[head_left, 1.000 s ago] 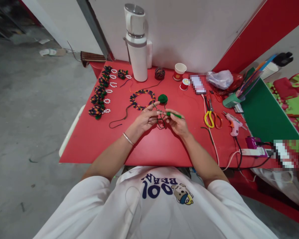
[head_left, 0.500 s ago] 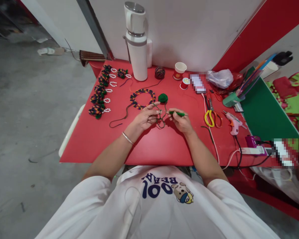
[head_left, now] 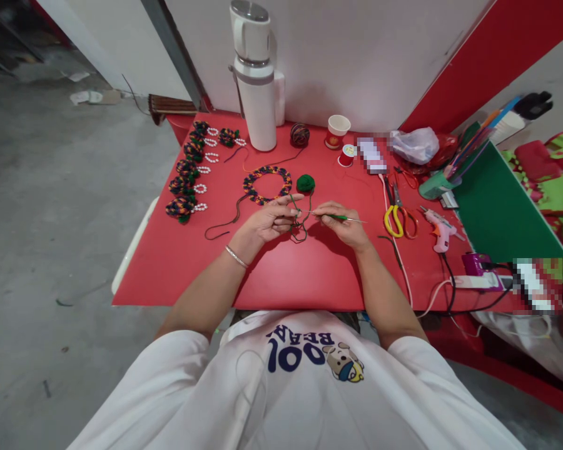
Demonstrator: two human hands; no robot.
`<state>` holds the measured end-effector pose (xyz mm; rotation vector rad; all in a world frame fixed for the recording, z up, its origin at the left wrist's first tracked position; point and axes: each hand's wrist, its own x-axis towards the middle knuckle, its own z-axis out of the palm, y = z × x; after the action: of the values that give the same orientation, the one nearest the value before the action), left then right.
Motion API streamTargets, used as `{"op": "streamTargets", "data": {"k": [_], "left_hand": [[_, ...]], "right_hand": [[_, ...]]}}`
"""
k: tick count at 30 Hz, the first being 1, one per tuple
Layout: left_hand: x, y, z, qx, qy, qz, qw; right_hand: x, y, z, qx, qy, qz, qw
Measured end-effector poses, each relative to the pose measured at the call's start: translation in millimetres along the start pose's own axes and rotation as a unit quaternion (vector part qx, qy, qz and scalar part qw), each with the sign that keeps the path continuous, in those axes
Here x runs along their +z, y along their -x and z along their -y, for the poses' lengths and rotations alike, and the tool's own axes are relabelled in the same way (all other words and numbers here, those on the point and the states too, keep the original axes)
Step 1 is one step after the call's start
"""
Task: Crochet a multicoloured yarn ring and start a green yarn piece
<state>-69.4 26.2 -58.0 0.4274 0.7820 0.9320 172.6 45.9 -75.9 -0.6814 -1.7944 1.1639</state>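
Dark green yarn point(head_left: 300, 237) runs between the fingers of my left hand point(head_left: 269, 223), which is closed on it in a pinch; loose loops hang beside the fingertips. My right hand point(head_left: 342, 225) grips a crochet hook with a green handle point(head_left: 336, 217), its thin tip pointing left at the yarn by my left fingers. Whether the tip sits inside a loop is too small to tell. Just behind the hands lies a green yarn ball point(head_left: 305, 183). A multicoloured crocheted ring point(head_left: 267, 185) rests flat behind my left hand.
Beaded yarn pieces point(head_left: 182, 184) line the red table's point(head_left: 178, 275) left side. At the back are a white flask point(head_left: 258, 115), a multicoloured yarn ball point(head_left: 299, 134) and a paper cup point(head_left: 338, 131). Scissors point(head_left: 394, 220), a pink glue gun point(head_left: 441, 232) and cables lie right; a person sits beyond.
My right hand has turned a little, and the hook now lies flatter, with its far end showing to the right. My left hand has shifted slightly left.
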Motion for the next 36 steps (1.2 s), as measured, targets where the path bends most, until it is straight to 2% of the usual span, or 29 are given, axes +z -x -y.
{"op": "streamTargets", "data": {"k": [3,6,9,12,15,19,23,28,31,32,34,36], "left_hand": [[0.2,1.3,1.0,-0.004,-0.01,0.004,1.0],[6.3,4.4,3.0,0.042,-0.026,0.008,0.999],[20.4,6.6,2.8,0.114,-0.046,0.001,0.992],[42.9,6.7,-4.3,0.17,-0.078,-0.007,0.982],[70.9,7.4,-17.8,0.243,-0.099,-0.004,0.965],[106.6,10.9,-33.1,0.335,-0.136,-0.026,0.932],[128.2,12.2,-37.7,0.406,-0.148,-0.063,0.9],[134.4,12.5,-40.3,0.421,-0.151,-0.093,0.889],[134.4,16.1,-39.6,0.446,-0.157,-0.102,0.875],[134.3,17.8,-39.1,0.449,-0.149,-0.093,0.876],[133.7,21.1,-39.3,0.426,-0.115,-0.052,0.896],[131.8,24.0,-41.9,0.371,-0.074,0.004,0.926]], "right_hand": [[-1.0,0.1,1.9,0.006,-0.007,0.009,1.0],[2.4,1.2,-1.8,0.021,-0.048,-0.007,0.999],[9.3,0.8,-5.8,0.032,-0.113,-0.048,0.992],[13.0,-5.1,-0.2,0.031,-0.133,-0.102,0.985],[9.9,-16.7,19.9,-0.023,-0.079,-0.149,0.985],[-0.5,-35.3,56.7,-0.146,0.05,-0.191,0.969],[-9.8,-51.2,79.6,-0.216,0.139,-0.209,0.943],[-10.8,-59.7,84.2,-0.249,0.214,-0.218,0.919],[-4.4,-57.5,79.7,-0.306,0.276,-0.235,0.88],[-1.9,-56.2,77.4,-0.327,0.291,-0.243,0.866],[1.8,-53.7,72.5,-0.352,0.299,-0.255,0.849],[2.4,-52.4,68.9,-0.353,0.274,-0.255,0.858]]}}
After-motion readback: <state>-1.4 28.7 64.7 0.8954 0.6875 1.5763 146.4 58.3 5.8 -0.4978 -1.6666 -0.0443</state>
